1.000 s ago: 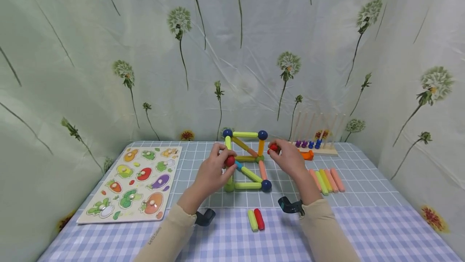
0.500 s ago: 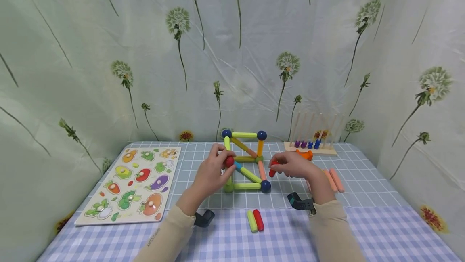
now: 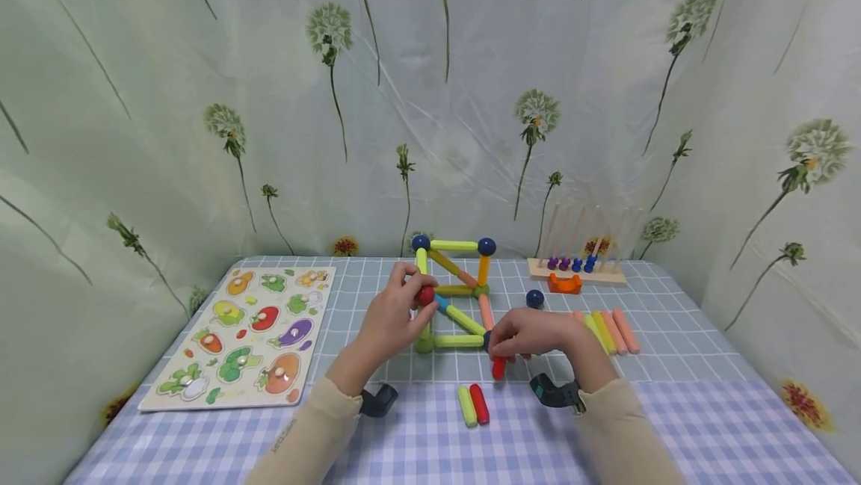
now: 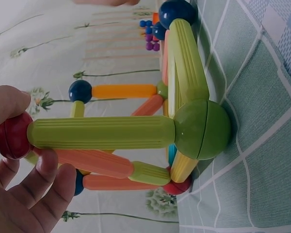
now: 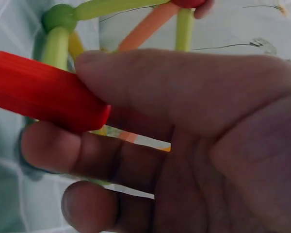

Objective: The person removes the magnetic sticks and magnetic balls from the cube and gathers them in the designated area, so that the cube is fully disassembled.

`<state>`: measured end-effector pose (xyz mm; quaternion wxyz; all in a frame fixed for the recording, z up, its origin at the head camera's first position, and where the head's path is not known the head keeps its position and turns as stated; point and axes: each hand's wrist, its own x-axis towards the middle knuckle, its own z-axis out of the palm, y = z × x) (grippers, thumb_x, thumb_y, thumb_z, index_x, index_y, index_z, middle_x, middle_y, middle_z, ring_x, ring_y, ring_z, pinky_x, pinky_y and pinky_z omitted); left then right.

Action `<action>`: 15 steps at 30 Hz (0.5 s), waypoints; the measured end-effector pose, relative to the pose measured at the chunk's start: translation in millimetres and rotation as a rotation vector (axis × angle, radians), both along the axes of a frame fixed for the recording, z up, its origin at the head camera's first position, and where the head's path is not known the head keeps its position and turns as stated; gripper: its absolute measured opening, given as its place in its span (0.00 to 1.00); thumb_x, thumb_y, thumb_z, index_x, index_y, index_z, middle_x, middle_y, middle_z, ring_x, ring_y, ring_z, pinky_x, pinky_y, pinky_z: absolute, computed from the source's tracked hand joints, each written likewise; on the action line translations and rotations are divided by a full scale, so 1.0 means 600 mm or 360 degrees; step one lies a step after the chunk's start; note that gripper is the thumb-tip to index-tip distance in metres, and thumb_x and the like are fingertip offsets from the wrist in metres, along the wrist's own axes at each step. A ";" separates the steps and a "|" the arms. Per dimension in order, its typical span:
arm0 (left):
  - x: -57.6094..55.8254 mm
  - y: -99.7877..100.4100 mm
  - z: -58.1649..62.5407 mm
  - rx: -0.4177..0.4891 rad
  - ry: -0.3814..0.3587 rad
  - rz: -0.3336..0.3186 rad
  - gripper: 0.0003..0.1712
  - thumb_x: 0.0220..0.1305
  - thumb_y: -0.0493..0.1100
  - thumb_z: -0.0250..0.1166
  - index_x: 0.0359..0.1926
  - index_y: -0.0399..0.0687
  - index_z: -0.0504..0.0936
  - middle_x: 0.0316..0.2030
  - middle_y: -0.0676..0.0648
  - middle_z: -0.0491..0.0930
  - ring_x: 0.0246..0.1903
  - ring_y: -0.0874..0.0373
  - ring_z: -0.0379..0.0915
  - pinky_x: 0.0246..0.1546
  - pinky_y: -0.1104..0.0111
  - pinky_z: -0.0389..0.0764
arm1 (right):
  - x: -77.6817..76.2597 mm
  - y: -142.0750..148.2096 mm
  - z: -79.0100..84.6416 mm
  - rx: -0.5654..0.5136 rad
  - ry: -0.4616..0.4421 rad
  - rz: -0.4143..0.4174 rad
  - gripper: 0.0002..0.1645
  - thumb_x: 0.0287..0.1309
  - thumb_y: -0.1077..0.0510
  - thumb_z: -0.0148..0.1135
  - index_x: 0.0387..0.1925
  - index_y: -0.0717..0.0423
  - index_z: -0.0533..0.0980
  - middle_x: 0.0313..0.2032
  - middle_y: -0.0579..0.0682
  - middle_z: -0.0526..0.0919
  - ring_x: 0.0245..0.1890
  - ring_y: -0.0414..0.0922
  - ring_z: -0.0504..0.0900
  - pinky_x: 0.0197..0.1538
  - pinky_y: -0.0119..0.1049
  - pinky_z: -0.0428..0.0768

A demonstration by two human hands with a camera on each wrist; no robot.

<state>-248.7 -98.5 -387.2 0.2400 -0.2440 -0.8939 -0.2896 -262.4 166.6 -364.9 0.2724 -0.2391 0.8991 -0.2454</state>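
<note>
Nearest the person, in front of the frame [image 3: 464, 320] of sticks and balls, a yellow-green stick [image 3: 467, 406] and a lying red stick [image 3: 480, 403] rest side by side, their long axes running away from the person. Just beyond them, by the frame's near right corner, the held red stick [image 3: 498, 370] points steeply down with its free end, which leans toward the person in the head view. The right hand [image 3: 538, 329] pinches it near its upper end between thumb and fingers, so most of its length juts past the fingertips; whether the tip touches the cloth I cannot tell. Half a second ago hand and stick were farther back, at the frame's right side; now they are beside the near right blue ball [image 3: 487, 341]. At the frame's near left upper corner, the left hand [image 3: 390, 313] pinches a red ball [image 3: 425, 295] atop an upright green stick [image 4: 102, 132], as before. Right of the frame lies a row of loose sticks [image 3: 608, 332] and, slightly farther, a loose blue ball [image 3: 534, 299], which the right hand covered earlier. Behind these, right of the frame, are an orange piece [image 3: 565, 285] and then a peg rack [image 3: 608, 276].
</note>
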 end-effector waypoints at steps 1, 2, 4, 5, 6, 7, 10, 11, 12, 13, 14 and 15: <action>-0.001 0.000 0.001 -0.0005 0.0001 0.0003 0.18 0.62 0.44 0.72 0.52 0.53 0.79 0.51 0.47 0.67 0.30 0.55 0.76 0.32 0.74 0.77 | 0.002 0.000 -0.003 0.0022 -0.0019 -0.0008 0.06 0.66 0.53 0.64 0.32 0.44 0.84 0.26 0.46 0.80 0.26 0.42 0.73 0.32 0.33 0.73; -0.002 -0.001 0.002 -0.0010 0.0004 0.0006 0.18 0.62 0.45 0.72 0.52 0.53 0.79 0.51 0.47 0.67 0.30 0.55 0.75 0.32 0.74 0.77 | 0.003 0.000 -0.006 0.0044 -0.0041 -0.0017 0.06 0.65 0.53 0.64 0.32 0.44 0.84 0.26 0.46 0.80 0.26 0.42 0.73 0.33 0.34 0.73; -0.003 -0.001 0.003 -0.0020 0.0011 0.0009 0.18 0.62 0.45 0.71 0.52 0.53 0.80 0.51 0.47 0.67 0.30 0.57 0.74 0.32 0.74 0.77 | 0.006 0.000 -0.013 0.0085 -0.0068 -0.0037 0.06 0.64 0.53 0.65 0.30 0.42 0.83 0.26 0.45 0.81 0.26 0.42 0.73 0.32 0.34 0.73; -0.003 -0.001 0.004 -0.0022 0.0011 0.0007 0.18 0.62 0.45 0.71 0.52 0.52 0.80 0.51 0.47 0.67 0.30 0.57 0.74 0.32 0.74 0.77 | 0.006 0.000 -0.016 0.0102 -0.0077 -0.0040 0.05 0.64 0.53 0.66 0.30 0.42 0.83 0.26 0.45 0.81 0.26 0.42 0.74 0.32 0.34 0.73; -0.004 -0.001 0.004 -0.0026 0.0010 0.0009 0.18 0.62 0.45 0.71 0.52 0.52 0.80 0.51 0.47 0.67 0.30 0.57 0.74 0.32 0.74 0.77 | 0.006 -0.001 -0.020 0.0117 -0.0090 -0.0037 0.05 0.63 0.53 0.66 0.30 0.42 0.83 0.27 0.44 0.81 0.26 0.42 0.74 0.31 0.34 0.72; -0.004 0.000 0.003 -0.0030 0.0008 0.0010 0.18 0.63 0.45 0.71 0.52 0.52 0.80 0.51 0.47 0.67 0.31 0.58 0.74 0.32 0.74 0.77 | 0.006 -0.003 -0.024 0.0124 -0.0109 -0.0028 0.05 0.63 0.53 0.66 0.30 0.42 0.83 0.26 0.45 0.81 0.25 0.42 0.74 0.30 0.33 0.72; -0.003 0.002 0.003 -0.0028 -0.0011 0.0014 0.18 0.63 0.45 0.71 0.53 0.52 0.80 0.52 0.47 0.67 0.31 0.57 0.74 0.32 0.74 0.77 | 0.007 -0.011 -0.036 0.0153 -0.0146 -0.0002 0.04 0.61 0.52 0.68 0.30 0.43 0.82 0.27 0.44 0.80 0.25 0.42 0.74 0.29 0.32 0.71; -0.002 0.002 0.003 -0.0027 -0.0016 0.0021 0.18 0.62 0.45 0.71 0.53 0.53 0.79 0.52 0.47 0.67 0.31 0.58 0.74 0.32 0.74 0.77 | 0.006 -0.014 -0.040 0.0155 -0.0156 0.0010 0.04 0.61 0.52 0.68 0.30 0.43 0.81 0.27 0.44 0.81 0.26 0.42 0.74 0.30 0.32 0.72; -0.002 0.003 0.002 -0.0026 -0.0018 0.0027 0.19 0.62 0.45 0.72 0.53 0.54 0.79 0.52 0.47 0.67 0.31 0.58 0.74 0.32 0.74 0.77 | 0.006 -0.017 -0.044 0.0154 -0.0170 0.0023 0.04 0.61 0.53 0.68 0.30 0.44 0.81 0.26 0.45 0.81 0.25 0.42 0.74 0.30 0.32 0.72; -0.002 0.003 0.002 -0.0025 -0.0019 0.0032 0.19 0.62 0.45 0.72 0.53 0.54 0.79 0.51 0.48 0.67 0.31 0.59 0.74 0.32 0.75 0.77 | 0.007 -0.019 -0.047 0.0151 -0.0183 0.0032 0.04 0.61 0.53 0.68 0.31 0.44 0.80 0.26 0.45 0.81 0.25 0.42 0.74 0.30 0.32 0.72; -0.001 0.003 0.002 -0.0024 -0.0017 0.0034 0.19 0.62 0.45 0.72 0.52 0.54 0.80 0.51 0.48 0.67 0.31 0.59 0.73 0.32 0.75 0.77 | 0.007 -0.021 -0.049 0.0143 -0.0199 0.0034 0.04 0.61 0.53 0.68 0.31 0.45 0.80 0.26 0.45 0.81 0.25 0.42 0.75 0.30 0.32 0.72; -0.001 0.004 0.001 -0.0026 -0.0014 0.0035 0.19 0.61 0.45 0.72 0.52 0.53 0.80 0.51 0.48 0.67 0.31 0.60 0.73 0.32 0.75 0.78 | 0.007 -0.023 -0.052 0.0129 -0.0223 0.0033 0.04 0.61 0.54 0.67 0.32 0.45 0.79 0.25 0.45 0.82 0.25 0.42 0.75 0.30 0.32 0.72</action>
